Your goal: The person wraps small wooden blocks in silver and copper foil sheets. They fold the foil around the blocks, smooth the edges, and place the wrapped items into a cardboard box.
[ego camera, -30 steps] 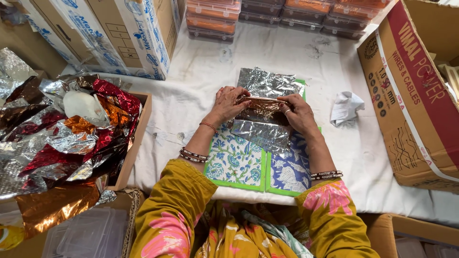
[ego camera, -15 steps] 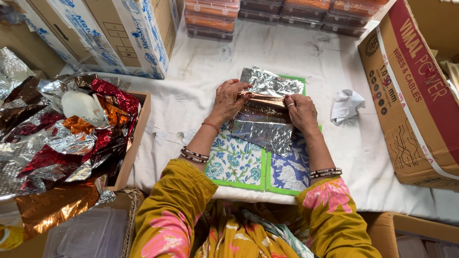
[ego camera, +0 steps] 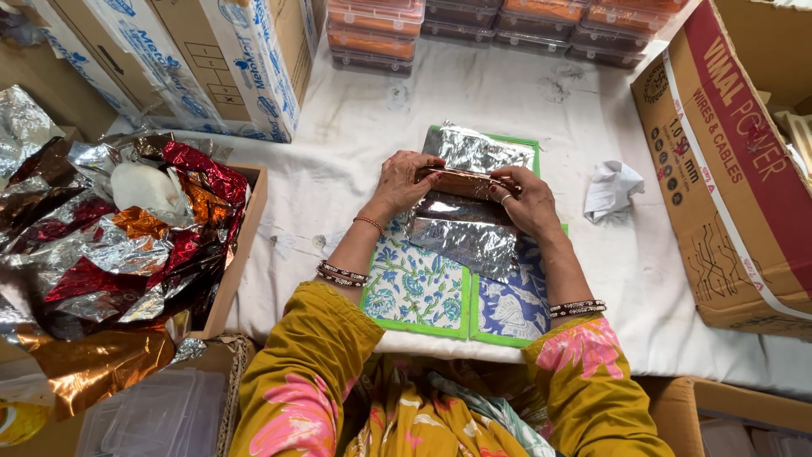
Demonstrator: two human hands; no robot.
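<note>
Since the earlier frames both hands have drawn closer together along the copper-brown foil-wrapped bar (ego camera: 467,180), and the silver foil sheet (ego camera: 468,222) now bends up over it more than before.

Far left, a shallow cardboard tray (ego camera: 244,245) holds a heap of crumpled red, silver and copper foil scraps (ego camera: 118,245). Behind it, white-and-blue printed cardboard cartons (ego camera: 211,59) stand on the white cloth-covered table (ego camera: 338,169).

At the centre, the left hand (ego camera: 404,180) is clamped on the left end of the bar, fingers curled over its top edge. The bar lies crosswise on the silver sheet, which rests on a green-bordered floral print mat (ego camera: 414,292) in the middle of the table. The right hand (ego camera: 526,203) is closed on the bar's right end, thumb and fingers pinching foil against it.

Along the table's far edge sit stacked orange-lidded plastic containers (ego camera: 372,30). Right of the hands lies a crumpled white tissue (ego camera: 613,188), apart from the mat. Farthest right stands a large brown cardboard box with a red band (ego camera: 727,186).
</note>
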